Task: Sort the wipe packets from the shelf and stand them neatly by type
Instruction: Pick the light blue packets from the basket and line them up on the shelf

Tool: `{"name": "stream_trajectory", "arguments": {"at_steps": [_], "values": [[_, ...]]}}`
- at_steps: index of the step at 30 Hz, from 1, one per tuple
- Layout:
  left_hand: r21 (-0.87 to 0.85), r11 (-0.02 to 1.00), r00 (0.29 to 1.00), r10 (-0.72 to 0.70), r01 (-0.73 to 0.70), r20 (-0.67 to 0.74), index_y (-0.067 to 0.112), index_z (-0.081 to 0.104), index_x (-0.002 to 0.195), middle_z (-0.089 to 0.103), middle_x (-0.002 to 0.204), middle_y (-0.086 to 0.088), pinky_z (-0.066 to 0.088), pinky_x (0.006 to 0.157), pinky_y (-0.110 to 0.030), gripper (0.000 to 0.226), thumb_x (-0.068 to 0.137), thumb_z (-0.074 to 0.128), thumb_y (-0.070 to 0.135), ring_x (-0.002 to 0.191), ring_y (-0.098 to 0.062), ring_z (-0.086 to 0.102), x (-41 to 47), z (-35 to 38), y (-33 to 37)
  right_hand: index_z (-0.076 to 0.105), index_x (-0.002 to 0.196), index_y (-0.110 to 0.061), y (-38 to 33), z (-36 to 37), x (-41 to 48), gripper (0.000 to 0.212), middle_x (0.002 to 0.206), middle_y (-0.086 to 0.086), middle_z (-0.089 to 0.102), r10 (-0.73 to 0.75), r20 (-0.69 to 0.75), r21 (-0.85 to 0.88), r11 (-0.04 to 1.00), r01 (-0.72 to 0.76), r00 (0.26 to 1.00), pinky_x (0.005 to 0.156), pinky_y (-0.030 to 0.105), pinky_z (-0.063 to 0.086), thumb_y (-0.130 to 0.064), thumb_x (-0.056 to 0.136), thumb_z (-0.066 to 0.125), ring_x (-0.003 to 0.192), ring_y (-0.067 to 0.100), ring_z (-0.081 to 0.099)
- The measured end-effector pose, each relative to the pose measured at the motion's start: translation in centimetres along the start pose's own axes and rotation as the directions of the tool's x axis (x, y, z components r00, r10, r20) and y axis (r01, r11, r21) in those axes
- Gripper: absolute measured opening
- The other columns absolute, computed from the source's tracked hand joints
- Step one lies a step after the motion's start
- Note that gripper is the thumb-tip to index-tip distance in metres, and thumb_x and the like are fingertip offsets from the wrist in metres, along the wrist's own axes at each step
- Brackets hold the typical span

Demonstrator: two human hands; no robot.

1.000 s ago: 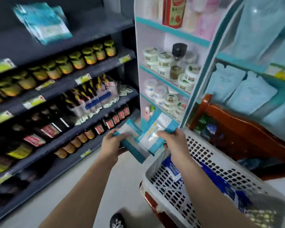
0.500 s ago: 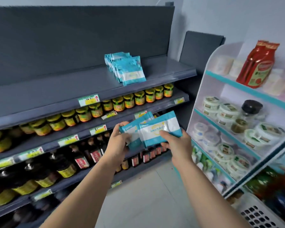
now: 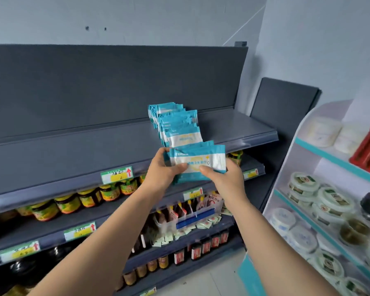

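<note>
Just lifted my small bunch of teal-and-white foil wipe packets (image 3: 198, 162) from basket height, both hands (image 3: 166, 170) (image 3: 226, 178) pinching them, up near the standing row (image 3: 175, 127) on the grey top shelf (image 3: 73, 146), so probably slotting them in next.

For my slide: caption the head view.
Both hands, left hand and right hand, hold teal-and-white wipe packets before the standing row of matching packets on the grey metal shelf.

"2" and red arrow on the yellow-green shelf tag (image 3: 117, 175).
</note>
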State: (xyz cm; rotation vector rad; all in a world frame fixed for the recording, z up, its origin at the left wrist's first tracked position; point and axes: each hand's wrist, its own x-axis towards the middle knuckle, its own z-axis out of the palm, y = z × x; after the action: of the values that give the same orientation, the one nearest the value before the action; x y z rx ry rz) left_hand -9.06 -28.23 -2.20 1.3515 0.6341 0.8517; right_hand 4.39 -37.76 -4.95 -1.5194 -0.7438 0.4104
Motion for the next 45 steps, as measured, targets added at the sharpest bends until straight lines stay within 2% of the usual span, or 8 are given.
{"name": "stream_trajectory", "arguments": {"at_steps": [9,17,24,29,34,39,43,45], "values": [[0.409,0.908,0.994,0.107,-0.090,-0.018,0.021,0.045,0.112,0.056,0.083,-0.006,0.055,0.067,-0.043,0.044,0.081,0.074,0.008,0.072,-0.022,0.057,8.4,0.5,0.9,0.061,0.099,-0.020,-0.8,0.7,10.1,0.027,0.093,-0.008,0.067,-0.073,0.105,-0.163,0.982,0.089,0.992,0.068,0.022,0.050,-0.018,0.078,0.077,0.084,0.006,0.062],[0.715,0.685,0.980,0.201,-0.140,-0.002,0.020,0.031,0.139,0.054,0.088,0.015,0.040,0.076,-0.026,0.066,0.086,0.069,0.013,0.094,-0.015,0.053,15.6,-0.3,-1.5,0.048,0.115,-0.021,2.1,3.5,17.6,0.051,0.108,-0.003,0.061,-0.091,0.136,-0.411,0.901,0.139,0.987,0.079,0.039,0.052,-0.021,0.075,0.080,0.095,0.018,0.060],[0.831,0.542,0.914,0.388,-0.125,-0.115,0.018,0.018,0.149,0.033,0.141,-0.005,0.031,0.104,-0.044,0.089,0.081,0.072,0.036,0.131,-0.024,0.030,18.0,-1.3,-4.8,0.051,0.121,-0.017,2.4,4.3,21.9,0.051,0.119,-0.005,0.053,0.033,0.290,-0.522,0.843,0.129,0.957,0.080,0.028,0.042,-0.029,0.079,0.077,0.105,0.012,0.050],[0.703,0.708,0.990,0.043,0.066,-0.136,0.037,0.014,0.138,0.054,0.127,0.007,0.041,0.098,-0.056,0.113,0.051,0.081,0.064,0.114,-0.021,0.053,19.6,-3.0,-5.4,0.042,0.138,-0.019,2.6,3.5,24.6,0.082,0.125,-0.007,0.059,0.284,0.435,-0.416,0.905,-0.089,0.855,0.101,0.034,0.044,-0.018,0.069,0.086,0.115,0.012,0.055],[0.565,0.825,0.996,0.060,-0.015,-0.061,0.034,0.010,0.145,0.052,0.129,0.020,0.041,0.092,-0.028,0.109,0.068,0.086,0.021,0.115,-0.006,0.052,20.9,-2.5,-5.2,0.054,0.125,-0.024,3.3,4.8,26.1,0.065,0.124,-0.007,0.060,0.113,0.454,-0.422,0.901,0.102,0.884,0.094,0.034,0.047,-0.022,0.068,0.086,0.115,0.012,0.054],[0.601,0.799,1.000,-0.012,0.025,-0.026,0.033,0.021,0.143,0.053,0.130,0.018,0.039,0.105,-0.035,0.102,0.067,0.087,0.022,0.124,-0.009,0.049,21.9,-3.0,-4.9,0.028,0.145,-0.027,4.3,4.6,26.9,0.096,0.145,-0.010,0.040,0.073,0.506,-0.357,0.925,0.132,0.859,0.108,0.036,0.036,-0.027,0.068,0.085,0.132,0.011,0.039],[0.773,0.626,0.989,-0.147,0.104,-0.014,0.040,0.023,0.141,0.049,0.130,0.023,0.000,0.118,-0.051,0.097,0.065,0.083,0.045,0.128,-0.008,0.038,21.4,-2.6,-5.6,0.030,0.142,-0.029,4.6,4.6,27.6,0.096,0.137,-0.013,0.047,0.095,0.644,-0.373,0.906,0.203,0.760,0.105,0.035,0.040,-0.027,0.065,0.087,0.127,0.009,0.045],[0.732,0.673,0.986,-0.169,0.107,0.010,0.045,0.025,0.137,0.052,0.129,0.026,0.010,0.117,-0.056,0.099,0.058,0.084,0.052,0.129,-0.009,0.043,21.5,-2.7,-5.6,0.030,0.143,-0.029,4.8,4.6,27.9,0.098,0.136,-0.014,0.049,0.076,0.657,-0.348,0.913,0.213,0.750,0.104,0.033,0.040,-0.028,0.065,0.088,0.125,0.008,0.046]]}}
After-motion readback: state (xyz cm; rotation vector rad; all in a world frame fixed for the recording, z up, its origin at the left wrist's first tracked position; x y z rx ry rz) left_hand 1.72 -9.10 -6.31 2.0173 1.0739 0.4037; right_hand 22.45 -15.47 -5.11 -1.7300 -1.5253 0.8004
